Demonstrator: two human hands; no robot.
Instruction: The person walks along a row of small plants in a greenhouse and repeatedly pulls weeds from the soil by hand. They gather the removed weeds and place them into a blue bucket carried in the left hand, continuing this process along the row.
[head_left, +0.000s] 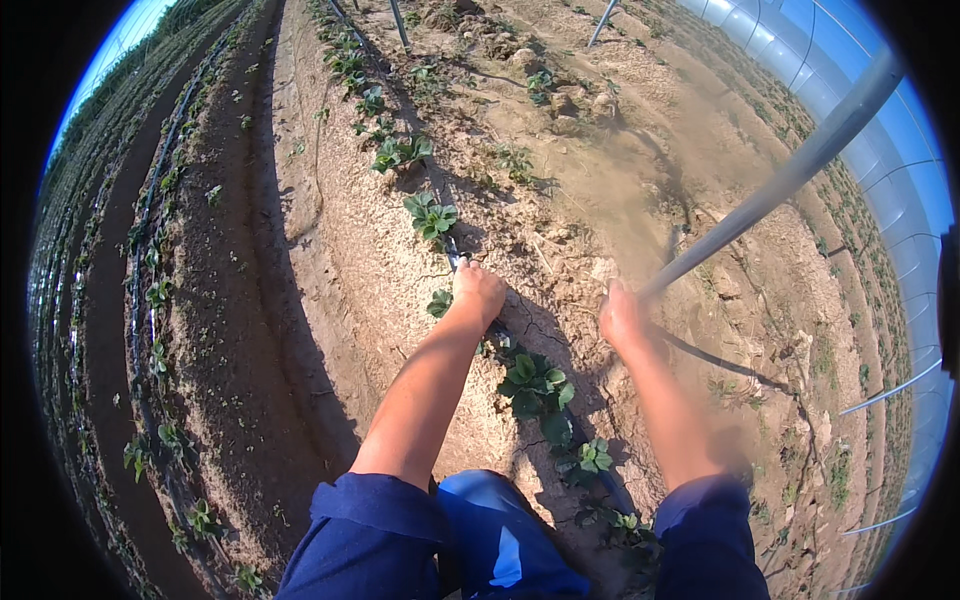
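Observation:
My left hand (480, 289) is curled over the dark drip irrigation hose (451, 250) on the soil bed. Its fingertips point down at the hose, and the palm hides whether they grip it. Just beyond it grows a leafy green plant (431, 216), probably strawberry; a smaller plant (439, 303) shows beside my left wrist. My right hand (622, 313) has its fingers curled, low over crumbly soil, left of the lower end of a slanting grey metal pole (780, 187). What lies inside that hand is hidden. Nearer to me stands a larger plant (535, 386).
A shaded furrow (277, 315) runs along the left of the bed. Past it lies another planted row with a hose (139, 300). Cracked soil and clods (577, 105) lie ahead. Curved plastic greenhouse sheeting (911, 225) rises at right. My knee (502, 532) is below.

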